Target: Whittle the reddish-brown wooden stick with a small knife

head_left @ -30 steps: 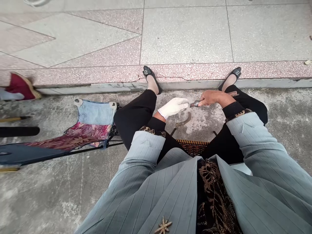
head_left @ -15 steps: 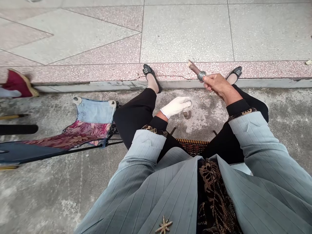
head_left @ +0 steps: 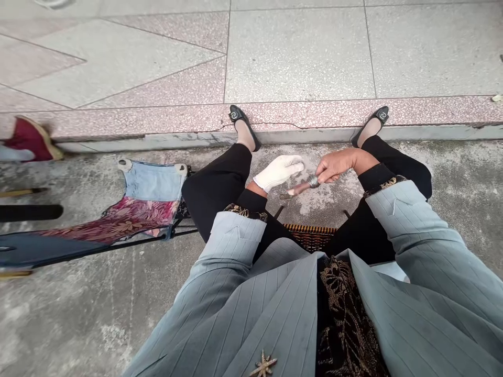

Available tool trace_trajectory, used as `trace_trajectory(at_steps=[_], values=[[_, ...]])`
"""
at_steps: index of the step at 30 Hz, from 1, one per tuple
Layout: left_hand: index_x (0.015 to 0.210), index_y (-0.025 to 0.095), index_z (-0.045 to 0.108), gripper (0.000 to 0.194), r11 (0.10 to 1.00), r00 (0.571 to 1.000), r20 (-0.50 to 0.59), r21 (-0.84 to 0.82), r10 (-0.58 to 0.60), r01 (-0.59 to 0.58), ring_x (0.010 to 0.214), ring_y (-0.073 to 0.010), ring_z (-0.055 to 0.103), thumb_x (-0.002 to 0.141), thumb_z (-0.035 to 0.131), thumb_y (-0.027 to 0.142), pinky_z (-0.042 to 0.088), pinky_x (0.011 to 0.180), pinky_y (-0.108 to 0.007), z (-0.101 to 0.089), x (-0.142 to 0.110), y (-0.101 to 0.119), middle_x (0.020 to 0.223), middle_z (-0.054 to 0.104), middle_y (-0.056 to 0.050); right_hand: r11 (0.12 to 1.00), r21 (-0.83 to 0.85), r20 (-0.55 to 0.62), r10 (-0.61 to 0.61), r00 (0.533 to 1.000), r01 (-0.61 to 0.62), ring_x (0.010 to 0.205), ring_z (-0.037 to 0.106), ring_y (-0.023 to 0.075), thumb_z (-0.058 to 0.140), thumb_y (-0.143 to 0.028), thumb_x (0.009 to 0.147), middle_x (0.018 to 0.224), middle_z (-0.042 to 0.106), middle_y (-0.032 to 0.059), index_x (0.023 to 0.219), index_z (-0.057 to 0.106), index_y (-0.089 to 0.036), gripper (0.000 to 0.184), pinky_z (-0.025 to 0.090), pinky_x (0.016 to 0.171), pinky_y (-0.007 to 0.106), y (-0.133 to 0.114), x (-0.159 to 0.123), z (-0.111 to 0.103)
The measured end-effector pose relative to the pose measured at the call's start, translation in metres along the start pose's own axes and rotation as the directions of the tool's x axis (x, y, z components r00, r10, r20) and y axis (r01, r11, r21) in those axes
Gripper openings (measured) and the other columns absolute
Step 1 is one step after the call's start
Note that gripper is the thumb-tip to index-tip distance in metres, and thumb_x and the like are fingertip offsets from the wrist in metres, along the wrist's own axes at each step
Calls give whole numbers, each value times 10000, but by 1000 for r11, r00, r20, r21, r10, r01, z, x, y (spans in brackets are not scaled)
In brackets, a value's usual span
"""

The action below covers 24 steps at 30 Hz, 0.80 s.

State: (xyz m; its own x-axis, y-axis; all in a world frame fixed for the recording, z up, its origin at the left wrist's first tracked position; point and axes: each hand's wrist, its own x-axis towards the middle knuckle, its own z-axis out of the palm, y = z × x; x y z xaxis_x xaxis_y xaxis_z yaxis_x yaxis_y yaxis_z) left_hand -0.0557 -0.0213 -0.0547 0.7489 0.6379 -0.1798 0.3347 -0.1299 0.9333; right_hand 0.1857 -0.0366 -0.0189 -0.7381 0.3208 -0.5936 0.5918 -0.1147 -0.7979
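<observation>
My right hand (head_left: 338,163), bare, is closed around a short brown wooden stick (head_left: 302,187) with a pale end. Silvery wire (head_left: 313,180) is wound in a thick coil about the stick, just beyond my fingers. The stick slants down and left, its pale end below the fingers of my left hand. My left hand (head_left: 281,172) wears a white knitted glove, its fingers curled and the thumb pressed in. What it grips is hidden. A small dark brown piece (head_left: 285,196) shows below the glove, beside the stick's end; I cannot tell whether they touch.
A woven seat edge (head_left: 310,236) lies between my black-trousered legs. To the left stands a folding chair (head_left: 151,180) with denim and floral cloth. Another person's red shoe (head_left: 33,139) is at the far left. My shoes rest on a low tiled step (head_left: 306,112).
My right hand has come down and left, swinging the wire-wound stick from pointing up to pointing down beside my left hand. My left hand has barely shifted.
</observation>
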Motion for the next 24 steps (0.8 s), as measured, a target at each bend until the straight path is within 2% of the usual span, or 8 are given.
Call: trace_trajectory(at_steps=[2, 4, 6, 8, 14, 19, 21, 24], values=[[884, 135, 619, 283, 991, 1000, -16, -136, -7, 5, 585, -88, 473, 872, 560, 412, 386, 569, -229, 4, 3, -2, 780, 611, -26, 976, 114, -218, -157, 963, 185, 522, 448, 76, 691, -603, 804, 630, 598, -7, 725, 645, -164, 449, 346, 543, 239, -2, -9, -3], [878, 140, 606, 261, 970, 1000, 6, -242, -4, 5, 552, -74, 441, 880, 556, 396, 371, 544, -228, 7, 5, -2, 803, 611, -35, 957, 141, -518, -146, 843, 253, 512, 426, 74, 668, -620, 823, 610, 581, -6, 725, 625, -165, 467, 328, 525, 236, 0, -16, -9], [850, 142, 600, 235, 961, 999, 51, -275, -2, 16, 532, -63, 409, 890, 551, 368, 350, 532, -222, 9, 6, -1, 778, 595, -28, 964, 149, -689, -57, 722, 219, 499, 413, 78, 657, -629, 831, 578, 551, -6, 695, 597, -170, 482, 319, 514, 243, 5, -17, -15], [815, 142, 598, 228, 965, 996, 85, -259, -19, 40, 520, -63, 391, 893, 548, 350, 327, 522, -215, 11, 6, 2, 699, 554, -7, 977, 155, -747, 19, 664, 146, 495, 415, 85, 658, -624, 834, 568, 537, -3, 670, 578, -174, 486, 326, 515, 253, 10, -13, -18], [796, 143, 610, 264, 990, 992, 115, -127, -51, 65, 514, -75, 403, 900, 525, 370, 315, 518, -210, 12, 4, 4, 602, 494, 18, 985, 40, -773, 137, 619, -169, 540, 457, 119, 647, -548, 859, 512, 495, 1, 633, 587, -171, 443, 340, 550, 277, 12, -2, -19], [832, 141, 643, 344, 994, 993, 105, 100, -48, 37, 586, -110, 505, 906, 488, 439, 376, 580, -229, 8, 3, 1, 670, 584, -3, 950, -44, -727, 181, 662, -308, 600, 483, 147, 714, -430, 839, 613, 576, 21, 802, 690, -180, 253, 334, 591, 307, 14, 1, -18], [853, 146, 665, 335, 980, 995, 96, 200, -30, 10, 648, -130, 548, 898, 487, 426, 406, 636, -240, 7, 2, 1, 718, 622, -11, 926, -61, -621, 258, 740, -374, 589, 483, 149, 759, -436, 799, 627, 592, 30, 806, 713, -179, 261, 329, 599, 315, 16, 4, -14], [887, 154, 695, 307, 966, 991, 132, 253, 20, -53, 755, -151, 587, 878, 506, 396, 436, 731, -255, 8, 0, 3, 828, 672, -21, 916, -114, -255, 346, 903, -384, 522, 459, 126, 782, -497, 751, 578, 580, 9, 787, 737, -172, 330, 332, 579, 304, 15, 11, -4]])
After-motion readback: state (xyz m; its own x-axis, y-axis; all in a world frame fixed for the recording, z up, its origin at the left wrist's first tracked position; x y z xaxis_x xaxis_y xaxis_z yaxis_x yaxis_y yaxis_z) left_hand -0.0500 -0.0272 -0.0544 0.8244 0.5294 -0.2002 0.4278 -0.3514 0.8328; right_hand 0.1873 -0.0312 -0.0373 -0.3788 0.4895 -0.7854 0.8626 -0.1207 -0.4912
